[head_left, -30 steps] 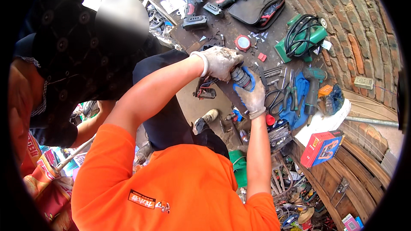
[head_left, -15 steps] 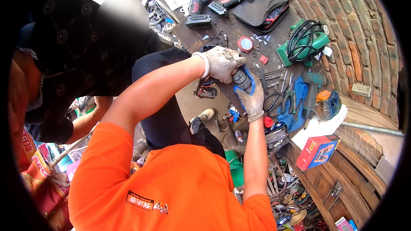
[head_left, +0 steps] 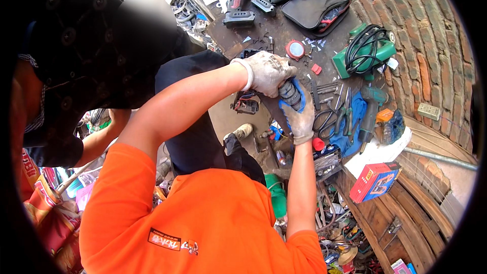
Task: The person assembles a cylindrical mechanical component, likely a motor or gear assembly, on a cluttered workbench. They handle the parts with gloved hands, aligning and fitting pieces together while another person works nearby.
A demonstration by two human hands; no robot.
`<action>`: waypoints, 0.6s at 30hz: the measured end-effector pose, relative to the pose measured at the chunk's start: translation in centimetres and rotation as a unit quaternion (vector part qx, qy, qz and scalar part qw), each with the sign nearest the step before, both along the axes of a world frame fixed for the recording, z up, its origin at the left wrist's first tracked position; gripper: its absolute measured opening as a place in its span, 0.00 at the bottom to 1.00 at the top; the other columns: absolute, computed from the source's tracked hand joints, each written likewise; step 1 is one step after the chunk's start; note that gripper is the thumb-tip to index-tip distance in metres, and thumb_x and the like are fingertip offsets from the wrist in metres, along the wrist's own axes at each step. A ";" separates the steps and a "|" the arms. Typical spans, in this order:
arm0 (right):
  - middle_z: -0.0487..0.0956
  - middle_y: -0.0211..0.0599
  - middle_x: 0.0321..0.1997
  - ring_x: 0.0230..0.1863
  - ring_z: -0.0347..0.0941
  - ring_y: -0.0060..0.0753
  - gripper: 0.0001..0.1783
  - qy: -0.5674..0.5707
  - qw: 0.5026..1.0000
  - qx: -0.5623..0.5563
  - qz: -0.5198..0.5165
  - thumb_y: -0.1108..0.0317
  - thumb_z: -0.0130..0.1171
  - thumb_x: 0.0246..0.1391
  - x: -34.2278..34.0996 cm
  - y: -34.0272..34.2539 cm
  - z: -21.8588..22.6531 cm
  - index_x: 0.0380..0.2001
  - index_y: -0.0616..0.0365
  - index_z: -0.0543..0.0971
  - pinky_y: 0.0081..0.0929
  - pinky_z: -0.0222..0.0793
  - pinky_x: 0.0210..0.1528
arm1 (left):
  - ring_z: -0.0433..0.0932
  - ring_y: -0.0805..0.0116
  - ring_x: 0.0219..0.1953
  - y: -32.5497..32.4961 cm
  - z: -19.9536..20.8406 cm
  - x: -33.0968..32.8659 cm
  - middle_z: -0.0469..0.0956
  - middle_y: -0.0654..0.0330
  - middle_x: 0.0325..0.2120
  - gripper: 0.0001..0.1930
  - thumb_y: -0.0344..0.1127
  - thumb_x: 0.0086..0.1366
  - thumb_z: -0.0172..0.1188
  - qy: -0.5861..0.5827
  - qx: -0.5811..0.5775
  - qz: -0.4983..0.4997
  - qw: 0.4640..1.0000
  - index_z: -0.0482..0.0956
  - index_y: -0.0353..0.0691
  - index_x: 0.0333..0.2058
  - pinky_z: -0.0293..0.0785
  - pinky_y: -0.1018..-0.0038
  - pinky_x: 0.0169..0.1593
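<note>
We found the gloved left hand (head_left: pixel 269 73) closed over the upper end of a dark cylindrical part (head_left: pixel 289 93), the right hand (head_left: pixel 300 116) wrapped round its lower side, near the edge of the counter (head_left: pixel 276 30). Long axis apparently slanted upper left to lower right; we couldn't tell which end was front. Pliers (head_left: pixel 347 116) lay rightward, a red-rimmed disc (head_left: pixel 294 49) beyond.

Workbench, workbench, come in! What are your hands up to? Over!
Left hand at upper end of dark ribbed part, fingertips unclear. Right hand gripping it lower down. Small red object beside right wrist, not blocking either hand.
</note>
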State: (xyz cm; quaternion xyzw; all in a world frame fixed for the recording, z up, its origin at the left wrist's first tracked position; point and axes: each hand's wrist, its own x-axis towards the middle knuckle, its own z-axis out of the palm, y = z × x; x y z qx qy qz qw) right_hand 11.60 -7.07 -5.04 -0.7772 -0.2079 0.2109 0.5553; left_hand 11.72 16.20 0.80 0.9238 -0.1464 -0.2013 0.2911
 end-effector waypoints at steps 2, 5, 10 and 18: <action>0.78 0.44 0.56 0.59 0.74 0.40 0.39 -0.005 1.000 -0.015 -0.005 0.69 0.74 0.44 -0.1 0.0 -0.1 0.62 0.62 0.73 0.39 0.66 0.64 | 0.80 0.47 0.43 0.0 0.0 0.0 0.77 0.51 0.36 0.23 0.39 0.44 0.70 -0.003 -0.001 0.001 1.000 0.76 0.41 0.41 0.76 0.56 0.45; 0.79 0.45 0.55 0.58 0.74 0.44 0.39 -0.026 1.000 -0.007 0.007 0.68 0.74 0.44 0.1 0.3 -0.2 0.62 0.60 0.74 0.40 0.66 0.63 | 0.80 0.47 0.43 0.0 -0.1 -0.1 0.77 0.51 0.36 0.23 0.39 0.44 0.70 -0.007 -0.009 0.004 1.000 0.76 0.41 0.41 0.76 0.56 0.45; 0.78 0.48 0.54 0.57 0.74 0.51 0.37 -0.062 0.996 -0.064 0.008 0.68 0.73 0.44 0.1 0.4 0.0 0.61 0.55 0.75 0.43 0.67 0.62 | 0.80 0.48 0.43 0.1 -0.2 0.1 0.77 0.52 0.36 0.24 0.39 0.44 0.70 0.002 -0.007 -0.002 1.000 0.76 0.41 0.41 0.76 0.56 0.45; 0.78 0.49 0.54 0.56 0.75 0.51 0.38 -0.059 0.996 -0.062 0.015 0.69 0.74 0.43 0.4 0.1 -0.2 0.61 0.56 0.75 0.44 0.69 0.61 | 0.79 0.48 0.45 0.0 -1.1 0.2 0.77 0.52 0.37 0.26 0.39 0.45 0.71 0.008 -0.011 -0.010 1.000 0.76 0.40 0.45 0.75 0.57 0.47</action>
